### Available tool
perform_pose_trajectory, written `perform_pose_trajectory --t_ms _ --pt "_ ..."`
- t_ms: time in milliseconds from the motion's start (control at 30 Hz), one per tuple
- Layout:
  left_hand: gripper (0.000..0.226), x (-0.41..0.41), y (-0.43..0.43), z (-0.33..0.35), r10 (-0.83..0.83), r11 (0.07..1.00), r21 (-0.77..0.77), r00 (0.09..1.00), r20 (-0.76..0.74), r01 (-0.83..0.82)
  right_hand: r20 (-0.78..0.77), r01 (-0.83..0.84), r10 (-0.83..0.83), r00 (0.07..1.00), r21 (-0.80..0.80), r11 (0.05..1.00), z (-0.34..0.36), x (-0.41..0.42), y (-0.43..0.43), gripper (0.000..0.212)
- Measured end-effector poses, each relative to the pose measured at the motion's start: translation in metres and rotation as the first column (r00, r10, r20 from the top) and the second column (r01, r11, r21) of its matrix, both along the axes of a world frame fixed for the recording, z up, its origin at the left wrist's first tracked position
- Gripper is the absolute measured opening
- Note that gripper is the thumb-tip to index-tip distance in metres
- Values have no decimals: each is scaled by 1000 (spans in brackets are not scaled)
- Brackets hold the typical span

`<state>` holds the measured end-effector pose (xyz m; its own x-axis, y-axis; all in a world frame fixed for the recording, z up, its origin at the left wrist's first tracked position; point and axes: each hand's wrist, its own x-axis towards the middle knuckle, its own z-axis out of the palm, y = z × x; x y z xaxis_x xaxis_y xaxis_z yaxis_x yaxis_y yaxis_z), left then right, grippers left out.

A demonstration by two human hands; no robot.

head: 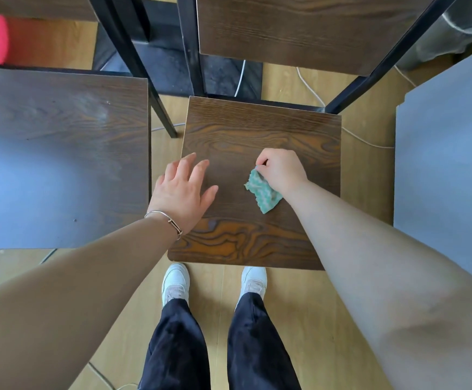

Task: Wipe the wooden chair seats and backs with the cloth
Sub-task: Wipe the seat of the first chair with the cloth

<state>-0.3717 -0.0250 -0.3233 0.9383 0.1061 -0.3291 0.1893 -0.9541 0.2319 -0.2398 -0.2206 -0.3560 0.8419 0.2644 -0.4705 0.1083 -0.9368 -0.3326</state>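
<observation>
A dark wooden chair seat (257, 130) lies straight below me, its wooden back (299, 26) rising behind on black metal posts. My right hand (282, 168) is closed on a small green-and-white cloth (263, 192), which hangs from its fingers down onto the seat's right half. My left hand (184, 190) is spread flat, fingers apart, over the seat's left edge and holds nothing. A thin bracelet circles the left wrist.
A second wooden seat (60, 153) stands close on the left, a grey one (448, 170) on the right. Black chair legs (156, 88), white cables (310, 88) and a metal bin (451, 32) lie behind. My white shoes (175, 282) stand at the seat's front edge.
</observation>
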Motion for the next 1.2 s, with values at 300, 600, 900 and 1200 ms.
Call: perform_pose_trajectory --t_ms 300,600,900,1200 --pt "54 35 -32 7 -12 1000 21 1000 10 12 -229 342 -279 932 307 888 33 -36 -42 6" --pt "49 68 -84 0 -77 995 -69 996 -43 74 -309 566 -479 821 343 750 31 -71 -107 4" --pt "33 78 -116 -7 -126 933 -351 984 -124 75 -534 776 -565 629 386 500 23 -77 -120 20" --pt "34 67 -110 -10 -29 887 -449 958 -284 -106 -827 942 -456 330 317 107 26 -69 -105 19"
